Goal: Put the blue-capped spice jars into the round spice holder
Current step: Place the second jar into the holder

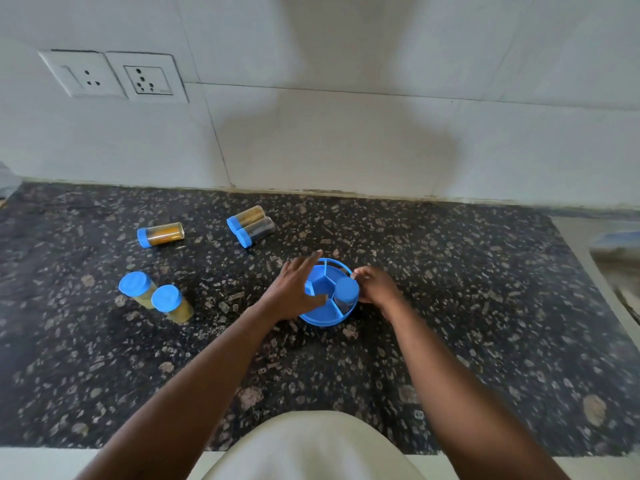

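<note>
Home kitchen. Dark speckled granite desk (450, 341) runs along a wall of large pale tiles (346, 133), grout lines visible. Two white wall sockets (114, 76) side by side above the desk at left. Blue-capped spice jars (160, 234) with yellow and dark powders lie and stand on the granite, next to a round blue plastic spice holder (323, 315) with wedge compartments. Pale ledge at right edge, blurred. Domestic fittings, cooking supplies, no commercial equipment in view.
</note>
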The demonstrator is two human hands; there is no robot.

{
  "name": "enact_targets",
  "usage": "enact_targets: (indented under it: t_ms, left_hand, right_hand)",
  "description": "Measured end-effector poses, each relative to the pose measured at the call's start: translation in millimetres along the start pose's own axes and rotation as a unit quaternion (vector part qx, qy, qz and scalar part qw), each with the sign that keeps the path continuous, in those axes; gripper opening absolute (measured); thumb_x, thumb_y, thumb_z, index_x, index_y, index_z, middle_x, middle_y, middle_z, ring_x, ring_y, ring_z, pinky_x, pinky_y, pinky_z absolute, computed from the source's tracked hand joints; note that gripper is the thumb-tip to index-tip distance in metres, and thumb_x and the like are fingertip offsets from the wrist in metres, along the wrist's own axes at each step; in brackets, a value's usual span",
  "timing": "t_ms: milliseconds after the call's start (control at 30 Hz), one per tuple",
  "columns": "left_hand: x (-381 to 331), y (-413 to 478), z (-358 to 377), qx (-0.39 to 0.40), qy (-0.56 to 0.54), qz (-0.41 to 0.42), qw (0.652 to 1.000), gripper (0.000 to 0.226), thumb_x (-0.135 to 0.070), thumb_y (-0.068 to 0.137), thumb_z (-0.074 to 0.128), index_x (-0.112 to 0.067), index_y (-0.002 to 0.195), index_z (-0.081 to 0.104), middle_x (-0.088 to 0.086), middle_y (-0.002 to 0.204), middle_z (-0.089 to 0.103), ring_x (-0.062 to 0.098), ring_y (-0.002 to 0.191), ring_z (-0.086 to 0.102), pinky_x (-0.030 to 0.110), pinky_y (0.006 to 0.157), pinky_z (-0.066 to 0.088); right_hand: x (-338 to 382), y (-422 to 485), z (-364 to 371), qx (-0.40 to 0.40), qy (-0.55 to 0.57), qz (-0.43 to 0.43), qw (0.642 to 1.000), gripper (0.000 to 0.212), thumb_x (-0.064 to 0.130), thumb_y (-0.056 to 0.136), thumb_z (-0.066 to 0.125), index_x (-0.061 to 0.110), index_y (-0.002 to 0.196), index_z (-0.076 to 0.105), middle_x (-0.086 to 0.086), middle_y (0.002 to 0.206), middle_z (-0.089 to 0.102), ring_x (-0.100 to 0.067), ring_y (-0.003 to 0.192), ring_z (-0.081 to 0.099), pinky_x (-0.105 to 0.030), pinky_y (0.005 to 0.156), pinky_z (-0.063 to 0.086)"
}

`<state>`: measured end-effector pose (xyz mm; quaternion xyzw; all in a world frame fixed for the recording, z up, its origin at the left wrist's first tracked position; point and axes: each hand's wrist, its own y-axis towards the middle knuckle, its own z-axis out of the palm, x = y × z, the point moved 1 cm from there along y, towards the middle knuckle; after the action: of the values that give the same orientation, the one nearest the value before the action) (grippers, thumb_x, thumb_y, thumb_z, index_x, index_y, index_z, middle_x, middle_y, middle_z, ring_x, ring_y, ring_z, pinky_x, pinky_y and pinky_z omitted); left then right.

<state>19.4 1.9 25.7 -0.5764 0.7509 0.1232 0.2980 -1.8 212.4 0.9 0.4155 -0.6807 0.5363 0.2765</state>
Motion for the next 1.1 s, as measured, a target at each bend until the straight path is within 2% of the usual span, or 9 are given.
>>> enact_targets:
  t_ms: [167,233,300,433,500,633,800,967,1100]
  left_hand:
    - [59,2,-34,-0.168,-0.060,-0.164,0.970,0.079,-0.028,0.084,0.065,-0.017,0.152,0.025,0.019,0.143,0.037,0.039,0.133,0.037,0.048,0.107,0.037]
    - [78,7,-50,-0.190,-0.065,-0.212,0.956,0.076,-0.022,0.084,0.061,-0.017,0.151,0.026,0.018,0.141,0.037,0.039,0.132,0.037,0.049,0.106,0.038]
    - [92,18,-63,-0.177,-0.037,-0.223,0.958,0.076,-0.019,0.085,0.059,-0.019,0.152,0.023,0.015,0.146,0.033,0.037,0.134,0.034,0.050,0.106,0.038]
    - [111,46,-76,-0.083,0.063,-0.196,0.975,0.078,-0.019,0.088,0.060,-0.021,0.154,0.018,0.005,0.160,0.019,0.038,0.140,0.026,0.053,0.108,0.037]
    - [113,56,-75,-0.057,0.112,-0.189,0.974,0.070,-0.020,0.088,0.060,-0.019,0.150,0.027,0.006,0.156,0.025,0.039,0.134,0.031,0.053,0.101,0.042]
    - [111,60,-68,-0.087,0.148,-0.201,0.965,0.054,-0.027,0.083,0.066,-0.015,0.131,0.046,0.013,0.136,0.038,0.037,0.120,0.039,0.050,0.096,0.044]
    - [108,53,-49,-0.141,0.004,-0.204,0.969,0.050,-0.026,0.082,0.066,-0.015,0.127,0.048,0.012,0.128,0.052,0.034,0.112,0.055,0.047,0.087,0.049]
    - [83,38,-51,-0.239,-0.152,-0.173,0.943,0.049,-0.040,0.078,0.072,-0.021,0.121,0.059,0.002,0.117,0.065,0.021,0.101,0.062,0.036,0.083,0.051]
    - [46,29,-55,-0.225,-0.233,-0.113,0.939,0.049,-0.043,0.076,0.076,-0.025,0.119,0.061,-0.007,0.103,0.069,0.012,0.085,0.067,0.030,0.074,0.056]
  right_hand:
    - [6,8,10,0.030,0.061,0.072,0.995,0.015,0.006,0.092,0.056,0.015,0.081,0.061,-0.007,0.082,0.064,-0.015,0.072,0.060,-0.030,0.062,0.053]
    - [6,10,10,0.038,0.089,0.105,0.990,0.013,0.001,0.090,0.056,0.014,0.089,0.060,-0.006,0.084,0.064,-0.016,0.073,0.060,-0.030,0.059,0.051]
    - [6,12,9,0.036,0.106,0.130,0.985,0.015,0.001,0.090,0.055,0.015,0.091,0.059,-0.005,0.086,0.065,-0.017,0.074,0.060,-0.030,0.058,0.050]
    - [8,9,7,0.031,0.121,0.157,0.980,0.020,0.000,0.090,0.054,0.017,0.080,0.056,-0.003,0.083,0.064,-0.016,0.073,0.059,-0.031,0.063,0.050]
    - [7,8,4,0.032,0.116,0.163,0.979,0.018,0.002,0.090,0.056,0.018,0.081,0.057,-0.002,0.083,0.065,-0.015,0.073,0.060,-0.032,0.066,0.052]
    - [6,10,1,0.038,0.103,0.172,0.979,0.009,0.008,0.091,0.059,0.017,0.090,0.059,-0.003,0.088,0.067,-0.016,0.077,0.062,-0.034,0.073,0.052]
    - [9,12,2,0.025,0.070,0.171,0.982,0.008,0.013,0.091,0.059,0.017,0.086,0.065,-0.003,0.086,0.067,-0.016,0.079,0.061,-0.034,0.079,0.050]
    - [10,9,4,0.019,0.075,0.147,0.986,0.012,0.013,0.090,0.058,0.018,0.082,0.065,-0.002,0.080,0.064,-0.014,0.074,0.057,-0.030,0.070,0.045]
    - [8,2,5,0.028,0.102,0.122,0.987,0.011,0.016,0.090,0.061,0.018,0.079,0.060,-0.001,0.076,0.062,-0.012,0.069,0.056,-0.027,0.067,0.046]
